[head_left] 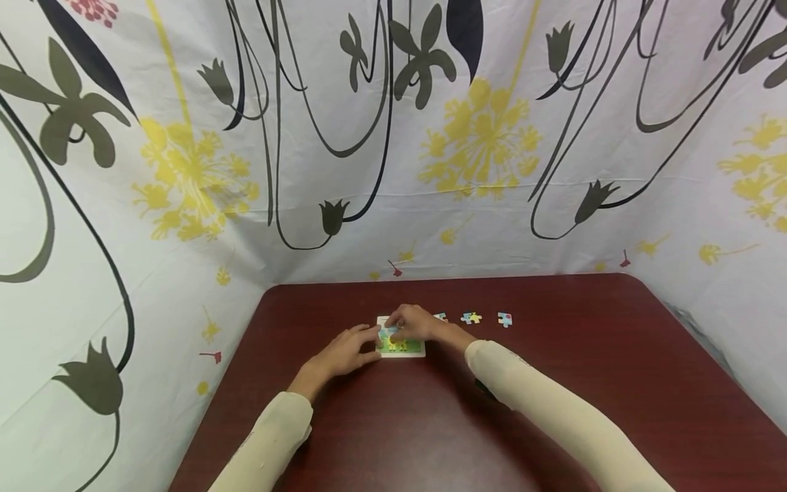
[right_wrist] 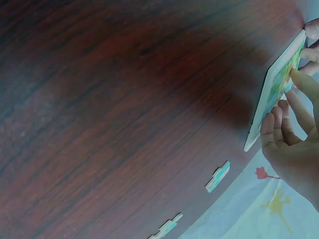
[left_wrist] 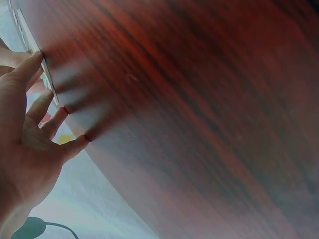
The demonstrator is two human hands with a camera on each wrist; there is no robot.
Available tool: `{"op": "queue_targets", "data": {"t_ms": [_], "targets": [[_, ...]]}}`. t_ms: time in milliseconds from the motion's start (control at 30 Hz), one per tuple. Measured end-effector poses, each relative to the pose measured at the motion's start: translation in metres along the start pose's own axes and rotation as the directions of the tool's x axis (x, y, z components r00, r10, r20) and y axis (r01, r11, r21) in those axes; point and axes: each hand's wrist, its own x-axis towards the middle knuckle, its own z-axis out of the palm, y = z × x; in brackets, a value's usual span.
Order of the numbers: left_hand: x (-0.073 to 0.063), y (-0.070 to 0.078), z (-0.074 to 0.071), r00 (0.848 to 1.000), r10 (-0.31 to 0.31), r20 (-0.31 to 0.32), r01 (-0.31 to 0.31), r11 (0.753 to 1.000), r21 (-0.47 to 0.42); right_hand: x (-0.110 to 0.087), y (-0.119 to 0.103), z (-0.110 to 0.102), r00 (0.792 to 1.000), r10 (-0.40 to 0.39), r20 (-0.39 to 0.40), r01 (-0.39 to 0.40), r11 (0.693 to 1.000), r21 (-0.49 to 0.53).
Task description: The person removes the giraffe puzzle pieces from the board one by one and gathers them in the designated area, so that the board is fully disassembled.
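A small jigsaw board (head_left: 402,354) with a white frame and a green, yellow and blue picture lies on the dark red table. My left hand (head_left: 346,352) is at its left side, fingers spread and fairly straight; in the left wrist view, fingertips (left_wrist: 40,54) rest along the board's edge. Over the board's upper left is my right hand (head_left: 413,322), reaching in from the right. Its thumb and forefinger pinch a light-blue puzzle piece (right_wrist: 287,91) low against the picture, mostly hidden by the fingers. The other fingers of that hand (right_wrist: 294,127) are bent beside the board.
To the right of the board lie three loose jigsaw pieces in a row: one close to the right hand (head_left: 440,317), a blue-and-yellow piece (head_left: 471,318) and a blue piece with red (head_left: 505,319). A flowered cloth (head_left: 393,171) hangs behind the table (head_left: 443,424).
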Motion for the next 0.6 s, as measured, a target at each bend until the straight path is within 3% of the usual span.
{"op": "queue_targets", "data": {"t_ms": [300, 600], "targets": [[-0.0010, -0.0014, 0.0004, 1.000, 0.019, -0.004, -0.019, 1.000, -0.001, -0.0002, -0.0013, -0.0001, 1.000, -0.028, -0.009, 0.028, 1.000, -0.004], [-0.0003, -0.0015, -0.0002, 1.000, 0.021, -0.005, -0.021, 1.000, -0.010, -0.0023, -0.0016, 0.0008, 0.994, -0.060, -0.094, 0.061, 0.998, 0.001]]}}
